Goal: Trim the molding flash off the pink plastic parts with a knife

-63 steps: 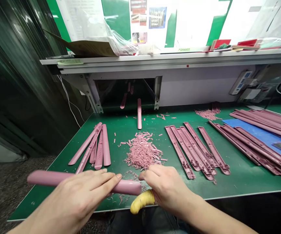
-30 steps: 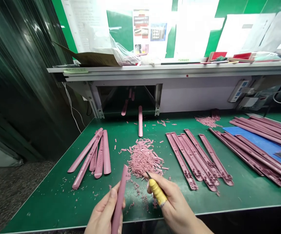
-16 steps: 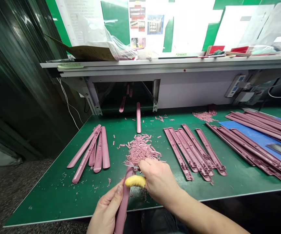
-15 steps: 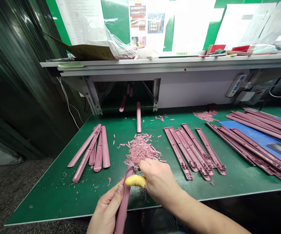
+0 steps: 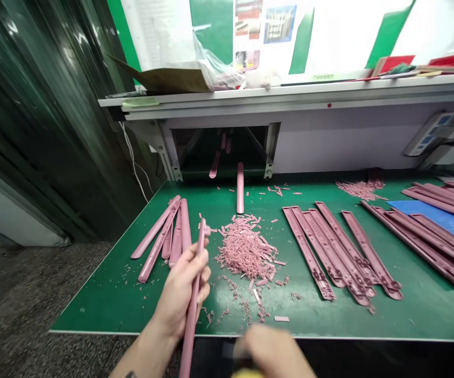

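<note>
My left hand point(image 5: 181, 286) is wrapped round a long pink plastic part point(image 5: 189, 336), held on a slant with its upper end left of a heap of pink shavings point(image 5: 242, 252). Low in the view, my right hand point(image 5: 276, 349) is smeared by motion over the table's front edge, apart from the part. A bit of its yellow finger cover point(image 5: 247, 373) shows at the bottom. Whether the fingers hold anything is unclear. Left of the heap, several similar pink parts point(image 5: 158, 239) lie bunched together.
More pink parts point(image 5: 329, 247) lie in a row to the right, with others beside a blue sheet point(image 5: 443, 212). A pink part point(image 5: 240, 189) lies before the conveyor opening point(image 5: 222, 157). A shelf point(image 5: 297, 90) spans the back of the green table point(image 5: 104, 310).
My right hand has pulled away from the pink part, down and to the right; the thin blade seen in it is now lost from sight. The part's upper end has risen left. The view has shifted.
</note>
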